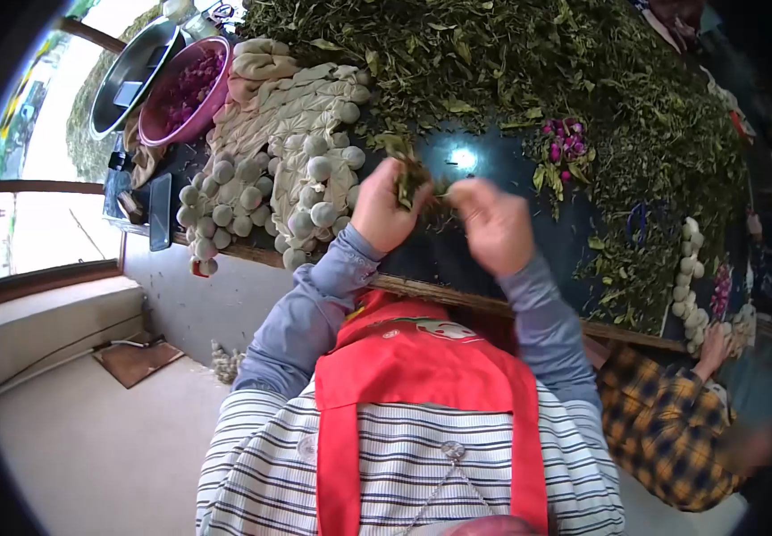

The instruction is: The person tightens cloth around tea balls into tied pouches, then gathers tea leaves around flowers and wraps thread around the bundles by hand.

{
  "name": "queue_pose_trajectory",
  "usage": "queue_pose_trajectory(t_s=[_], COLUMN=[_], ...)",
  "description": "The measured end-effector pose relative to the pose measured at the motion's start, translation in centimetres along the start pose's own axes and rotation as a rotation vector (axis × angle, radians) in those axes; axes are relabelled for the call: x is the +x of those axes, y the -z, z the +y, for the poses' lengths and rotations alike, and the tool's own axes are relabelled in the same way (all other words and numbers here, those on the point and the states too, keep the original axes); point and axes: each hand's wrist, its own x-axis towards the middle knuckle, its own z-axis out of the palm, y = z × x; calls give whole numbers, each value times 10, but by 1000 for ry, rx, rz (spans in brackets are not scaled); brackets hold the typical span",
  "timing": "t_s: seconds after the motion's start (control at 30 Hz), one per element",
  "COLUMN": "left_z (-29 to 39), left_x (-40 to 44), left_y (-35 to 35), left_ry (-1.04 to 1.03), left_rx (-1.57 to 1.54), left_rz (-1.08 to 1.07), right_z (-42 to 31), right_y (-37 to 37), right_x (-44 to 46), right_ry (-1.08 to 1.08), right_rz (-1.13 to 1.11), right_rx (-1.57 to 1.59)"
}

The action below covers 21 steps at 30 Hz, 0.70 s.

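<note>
My left hand (pixel 384 207) is closed around a small bunch of green leaves (pixel 410 172), which stick out above the fingers. Just to its right, my right hand (pixel 493 225) is held in a pinch. Something thin spans the short gap between the two hands, but I cannot tell whether it is a stem or a thread. Both hands are over the dark tabletop (pixel 457 259) near its front edge. A little bunch of magenta flowers (pixel 567 141) with leaves lies beyond my right hand.
Loose leaves (pixel 511 62) are heaped across the back. At left lie tied cloths with round knobs (pixel 314 192), a pink basin of petals (pixel 191 89), a metal basin (pixel 127 76) and a phone (pixel 161 213). A co-worker in a checked shirt (pixel 672 438) is at right, near another knobbed cloth (pixel 690 286).
</note>
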Motion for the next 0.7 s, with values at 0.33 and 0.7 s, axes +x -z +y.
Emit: queue_pose_trajectory(t_s=[0.33, 0.7], left_z=[27, 14], left_x=[-1, -2], left_y=[4, 4], left_ry=[264, 577], left_rx=[-395, -1425], left_rz=[-189, -691], right_z=[3, 12], right_y=[4, 8], right_x=[-15, -33], right_ry=[35, 25], right_rz=[207, 165], right_rx=[-45, -90])
